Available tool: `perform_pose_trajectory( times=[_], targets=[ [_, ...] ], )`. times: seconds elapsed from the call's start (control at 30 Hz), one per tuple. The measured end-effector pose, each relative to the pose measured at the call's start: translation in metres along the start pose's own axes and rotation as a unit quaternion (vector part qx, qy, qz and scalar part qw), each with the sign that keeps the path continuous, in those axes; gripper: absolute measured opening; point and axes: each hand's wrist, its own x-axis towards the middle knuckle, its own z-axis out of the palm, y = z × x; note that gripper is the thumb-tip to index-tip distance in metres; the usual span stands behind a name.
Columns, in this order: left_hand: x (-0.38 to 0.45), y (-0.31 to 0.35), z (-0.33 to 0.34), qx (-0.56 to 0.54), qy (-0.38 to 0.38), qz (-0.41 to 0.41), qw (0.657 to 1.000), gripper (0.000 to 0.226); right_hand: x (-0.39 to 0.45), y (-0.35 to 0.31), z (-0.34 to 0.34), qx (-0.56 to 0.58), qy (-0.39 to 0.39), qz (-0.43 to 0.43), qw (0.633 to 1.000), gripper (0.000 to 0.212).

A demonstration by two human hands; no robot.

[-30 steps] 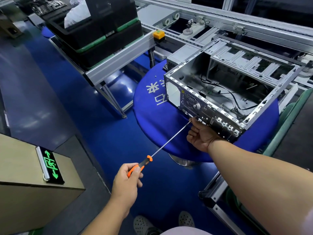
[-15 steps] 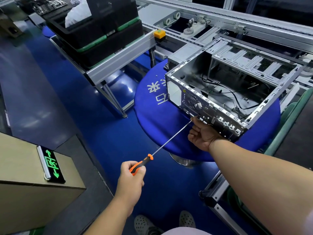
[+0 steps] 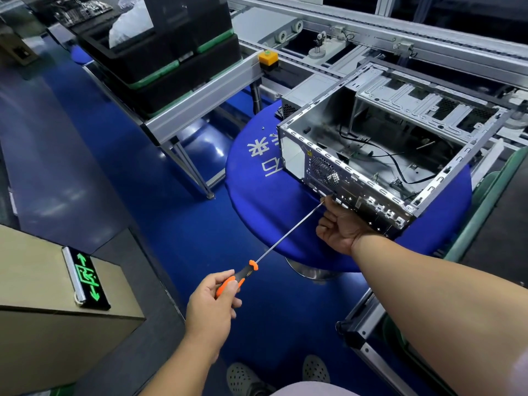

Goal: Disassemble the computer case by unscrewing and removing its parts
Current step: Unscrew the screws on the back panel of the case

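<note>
left hand (image 3: 213, 302) grips screwdriver (image 3: 281, 238) as before | right hand (image 3: 341, 224) still curled, steadying tip at case (image 3: 371, 155)

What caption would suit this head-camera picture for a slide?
Left hand drives a long screwdriver into the computer case rear panel while the right hand steadies its tip.

Left hand (image 3: 213, 300) low, fingers curled in a grip, arm angled up-right. Right hand (image 3: 341, 227) extended forward, fingers curled, forearm stretched out straight.

A factory assembly line: aluminium conveyor rails (image 3: 371, 27), stacked black trays (image 3: 171, 61), glossy blue floor (image 3: 120, 172).
</note>
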Motion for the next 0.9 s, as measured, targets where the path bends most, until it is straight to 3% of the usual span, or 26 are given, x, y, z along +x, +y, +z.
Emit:
perform_pose_trajectory(
  times=[0.1, 0.27, 0.37, 0.43, 0.53, 0.63, 0.77, 0.9],
  targets=[
    [0.001, 0.005, 0.001, -0.128, -0.03, -0.105, 0.986, 0.024, 0.001, 0.001, 0.0, 0.002, 0.0, -0.002, 1.0, 0.015],
    [0.0, 0.007, 0.005, -0.177, -0.039, -0.2, 0.963, 0.041, 0.002, 0.001, -0.001, 0.002, 0.0, -0.003, 1.0, 0.015],
    [-0.006, 0.01, 0.008, -0.115, -0.042, -0.128, 0.984, 0.03, 0.003, 0.0, -0.001, 0.004, 0.001, -0.001, 1.0, 0.014],
    [-0.01, 0.012, 0.007, 0.004, -0.032, -0.036, 0.999, 0.013, 0.003, 0.0, 0.0, 0.005, 0.002, 0.001, 1.0, 0.013],
    [-0.016, 0.011, 0.003, 0.197, -0.024, 0.125, 0.972, 0.041, 0.003, 0.001, 0.0, 0.003, 0.002, 0.002, 1.0, 0.014],
    [-0.019, 0.007, 0.001, 0.253, 0.005, 0.213, 0.944, 0.048, 0.003, 0.001, 0.0, 0.001, 0.006, -0.001, 1.0, 0.013],
    [-0.015, 0.005, 0.0, 0.221, 0.026, 0.194, 0.955, 0.038, 0.004, 0.002, -0.001, 0.004, 0.011, -0.001, 1.0, 0.012],
    [-0.009, 0.005, 0.001, 0.06, -0.005, 0.038, 0.997, 0.02, 0.005, 0.002, -0.001, 0.007, 0.016, 0.001, 1.0, 0.012]
  ],
)
